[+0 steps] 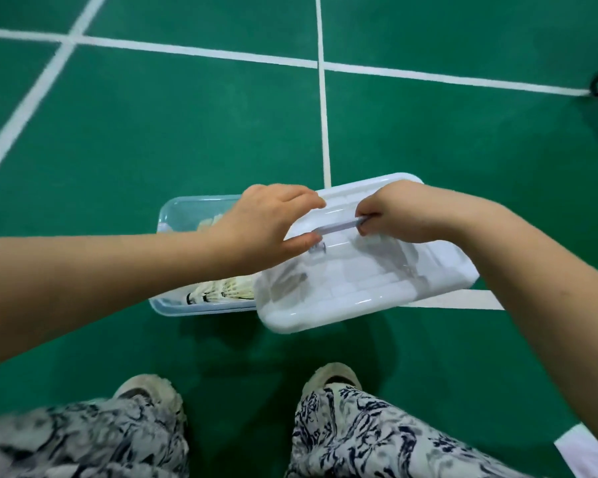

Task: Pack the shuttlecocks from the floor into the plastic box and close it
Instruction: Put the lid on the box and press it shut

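I see the right hand [404, 215] pinch the handle [339, 226] of the lid [377, 281], fingers curled. The left hand [266, 229] grips the lid's left edge. The lid hangs tilted over the right part of the box [173, 215]. Shuttlecocks [221, 289] lie inside, perhaps stacked, along the near wall.

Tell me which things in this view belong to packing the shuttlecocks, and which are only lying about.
Belong to the job:
- plastic box, open on the floor
- shuttlecocks inside it
- lid, held partly over the box
- left hand and right hand, both gripping the lid

Only lying about:
- black metal frame, far right
- white court lines
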A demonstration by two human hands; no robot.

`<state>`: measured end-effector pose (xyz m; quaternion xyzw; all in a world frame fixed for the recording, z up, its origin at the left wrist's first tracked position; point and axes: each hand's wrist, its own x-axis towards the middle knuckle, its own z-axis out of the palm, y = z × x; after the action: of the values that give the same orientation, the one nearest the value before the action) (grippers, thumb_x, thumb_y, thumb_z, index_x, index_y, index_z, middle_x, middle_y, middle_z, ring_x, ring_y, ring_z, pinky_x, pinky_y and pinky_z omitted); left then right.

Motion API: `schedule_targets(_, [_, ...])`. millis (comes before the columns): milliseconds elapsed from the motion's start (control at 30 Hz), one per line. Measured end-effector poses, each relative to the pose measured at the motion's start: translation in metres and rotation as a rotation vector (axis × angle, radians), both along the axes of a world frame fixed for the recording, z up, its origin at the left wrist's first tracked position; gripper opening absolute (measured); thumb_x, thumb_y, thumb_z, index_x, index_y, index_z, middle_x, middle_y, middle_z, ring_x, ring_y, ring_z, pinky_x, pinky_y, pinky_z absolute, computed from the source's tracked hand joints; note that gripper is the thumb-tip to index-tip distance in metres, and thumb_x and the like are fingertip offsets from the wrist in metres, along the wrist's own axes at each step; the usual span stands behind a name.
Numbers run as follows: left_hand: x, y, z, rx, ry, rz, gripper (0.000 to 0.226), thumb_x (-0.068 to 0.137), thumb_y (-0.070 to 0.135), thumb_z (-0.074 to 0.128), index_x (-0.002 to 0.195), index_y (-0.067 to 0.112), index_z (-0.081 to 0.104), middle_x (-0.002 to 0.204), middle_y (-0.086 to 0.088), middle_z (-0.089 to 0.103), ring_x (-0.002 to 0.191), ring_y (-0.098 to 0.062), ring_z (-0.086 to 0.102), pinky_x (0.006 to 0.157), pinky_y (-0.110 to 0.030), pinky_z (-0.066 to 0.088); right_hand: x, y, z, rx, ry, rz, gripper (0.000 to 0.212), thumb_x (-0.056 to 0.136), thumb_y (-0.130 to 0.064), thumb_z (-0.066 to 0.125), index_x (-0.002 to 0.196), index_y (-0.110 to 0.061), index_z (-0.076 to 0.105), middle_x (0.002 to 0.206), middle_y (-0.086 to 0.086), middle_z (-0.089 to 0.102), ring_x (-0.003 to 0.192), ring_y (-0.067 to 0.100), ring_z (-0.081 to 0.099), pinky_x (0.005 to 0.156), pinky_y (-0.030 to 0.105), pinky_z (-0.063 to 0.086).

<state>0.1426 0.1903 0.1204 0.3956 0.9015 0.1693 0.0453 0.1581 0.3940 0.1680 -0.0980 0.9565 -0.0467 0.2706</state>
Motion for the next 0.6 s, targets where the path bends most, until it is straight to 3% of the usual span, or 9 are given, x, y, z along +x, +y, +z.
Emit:
schedule_targets(133, [0.001,-0.047,-0.009,-0.060,-0.044,0.153,0.060,0.079,0.054,0.031,0.120,0.017,0.055,0.124,-0.001,0.061,0.113,-0.024,0.056,0.094,-0.039,0.042,-0.017,-0.045,-0.021,-0.029,-0.002,0.046,0.011,0.093,-0.023,0.048,0.082,-0.022,0.051,0.079,0.001,0.050,0.084,0.023,0.045,0.071,0.028,0.033])
schedule_targets(300, [0.001,-0.087,-0.026,-0.040,-0.129,0.280,0.043,0.084,0.041,0.040,0.115,0.019,0.059,0.125,0.002,0.060,0.118,-0.022,0.053,0.100,-0.040,0.038,-0.031,-0.083,-0.043,-0.041,0.007,0.044,0.013,0.093,-0.019,0.047,0.080,-0.019,0.051,0.080,0.003,0.050,0.082,0.024,0.046,0.063,0.029,0.034])
schedule_targets(400, [-0.004,-0.100,-0.033,-0.036,-0.125,0.301,0.033,0.088,0.035,0.045,0.111,0.018,0.061,0.125,0.002,0.060,0.119,-0.020,0.052,0.098,-0.038,0.035,-0.036,-0.097,-0.055,-0.062,0.019,0.037,0.014,0.094,-0.018,0.045,0.082,-0.019,0.051,0.083,0.002,0.052,0.083,0.023,0.046,0.068,0.028,0.034])
schedule_targets(600, [-0.015,-0.120,-0.051,-0.036,-0.161,0.345,0.048,0.081,0.048,0.029,0.100,0.020,0.063,0.114,0.002,0.065,0.113,-0.022,0.055,0.095,-0.043,0.042,-0.043,-0.117,-0.071,-0.096,0.059,0.020,0.019,0.094,-0.014,0.041,0.086,-0.021,0.058,0.086,0.003,0.054,0.083,0.023,0.046,0.068,0.029,0.035])
